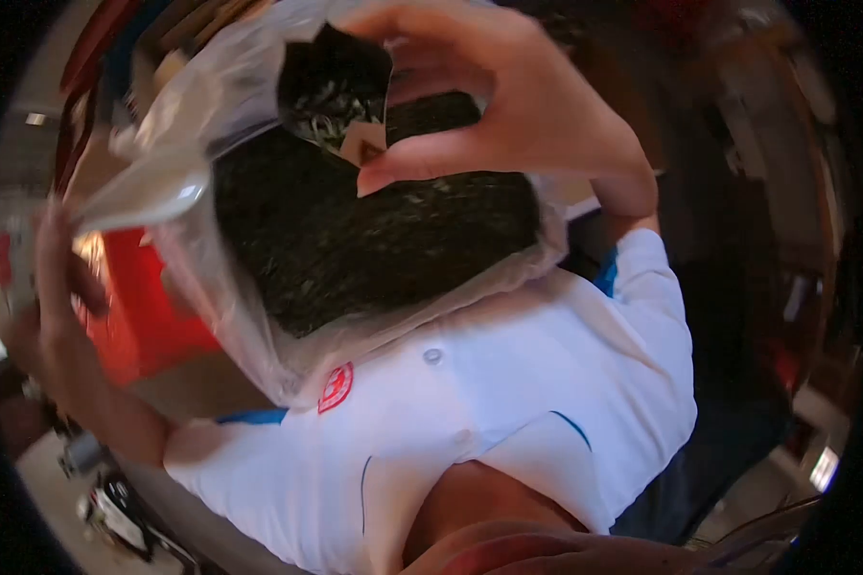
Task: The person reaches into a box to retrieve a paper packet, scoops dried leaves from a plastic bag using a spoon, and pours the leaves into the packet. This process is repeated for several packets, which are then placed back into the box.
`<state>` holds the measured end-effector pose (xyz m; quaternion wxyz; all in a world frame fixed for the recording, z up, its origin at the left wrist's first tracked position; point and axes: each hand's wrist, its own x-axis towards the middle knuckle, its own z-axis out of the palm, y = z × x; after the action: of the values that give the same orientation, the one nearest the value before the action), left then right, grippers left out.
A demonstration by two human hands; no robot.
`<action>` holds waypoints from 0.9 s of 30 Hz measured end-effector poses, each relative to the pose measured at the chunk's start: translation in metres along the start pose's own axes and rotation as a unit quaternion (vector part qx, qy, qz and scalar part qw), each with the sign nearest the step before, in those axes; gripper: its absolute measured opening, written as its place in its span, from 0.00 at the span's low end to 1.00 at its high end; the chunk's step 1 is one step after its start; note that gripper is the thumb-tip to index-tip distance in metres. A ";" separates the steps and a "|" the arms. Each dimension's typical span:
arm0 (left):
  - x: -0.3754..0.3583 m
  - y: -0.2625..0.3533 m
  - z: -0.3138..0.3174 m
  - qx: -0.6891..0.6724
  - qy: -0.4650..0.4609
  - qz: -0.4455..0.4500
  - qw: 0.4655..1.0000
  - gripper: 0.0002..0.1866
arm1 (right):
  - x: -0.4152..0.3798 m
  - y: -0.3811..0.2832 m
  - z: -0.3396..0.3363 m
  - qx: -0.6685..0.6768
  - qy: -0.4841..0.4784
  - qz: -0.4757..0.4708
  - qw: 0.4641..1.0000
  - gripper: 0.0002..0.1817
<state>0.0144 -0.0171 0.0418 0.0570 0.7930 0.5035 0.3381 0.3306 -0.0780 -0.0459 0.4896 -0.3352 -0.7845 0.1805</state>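
Observation:
My right hand (518, 105) pinches a small dark pouch (328, 81) between thumb and fingers. The pouch is open at the top, and a beige tag shows at its lower corner. Below it lies a large clear plastic bag (307, 359), opened wide and filled with dark, crumbly material (374, 240). At the far left, my left hand (58, 287) is closed round the handle end of a pale spoon (163, 192). The spoon's bowl points toward the big bag, near its left edge; it looks empty, though it is blurred.
A bright red object (139, 297) stands left of the bag, beside my left hand. Brown items lie past the bag's upper left edge. A black-and-white object (120, 508) is at the lower left. My white shirt (508, 383) is close to the bag's near edge.

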 end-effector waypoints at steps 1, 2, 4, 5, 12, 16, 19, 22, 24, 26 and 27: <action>0.001 -0.015 -0.003 -0.013 -0.008 -0.025 1.000 0.13 | -0.005 -0.008 -0.010 -0.008 0.055 -0.022 0.998 0.33; 0.000 -0.016 0.000 -0.043 0.007 -0.037 0.998 0.12 | -0.011 -0.009 -0.020 -0.009 0.105 -0.032 0.994 0.30; -0.002 -0.019 0.004 -0.058 0.017 -0.021 0.998 0.12 | -0.019 -0.022 -0.054 0.024 0.105 -0.016 0.994 0.30; 0.001 -0.029 0.002 -0.069 -0.001 -0.018 0.997 0.12 | -0.027 -0.027 -0.069 0.026 0.143 0.033 0.989 0.29; -0.006 -0.044 0.014 -0.113 0.010 -0.113 0.987 0.12 | -0.092 0.001 -0.135 -0.120 0.273 0.281 0.912 0.26; -0.001 -0.048 0.017 -0.111 0.005 -0.125 0.986 0.13 | -0.133 0.057 -0.150 -0.202 0.295 0.372 0.857 0.26; -0.003 -0.051 0.018 -0.107 -0.001 -0.121 0.987 0.13 | -0.187 0.131 -0.158 -0.208 0.302 0.399 0.840 0.27; 0.001 -0.054 0.019 -0.108 -0.011 -0.117 0.987 0.13 | -0.241 0.207 -0.166 -0.200 0.313 0.387 0.844 0.29; -0.001 -0.055 0.020 -0.113 -0.010 -0.111 0.987 0.13 | -0.248 0.217 -0.159 -0.259 0.307 0.423 0.812 0.30; -0.001 -0.053 0.021 -0.117 -0.009 -0.109 0.987 0.13 | -0.256 0.231 -0.153 -0.284 0.312 0.439 0.793 0.31; -0.003 -0.053 0.023 -0.120 -0.008 -0.109 0.987 0.13 | -0.266 0.242 -0.150 -0.280 0.323 0.437 0.791 0.31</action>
<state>-0.0131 0.0116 -0.0002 0.1921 0.7238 0.5422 0.3812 0.6274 -0.0999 -0.2976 0.4681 -0.8035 -0.3666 0.0287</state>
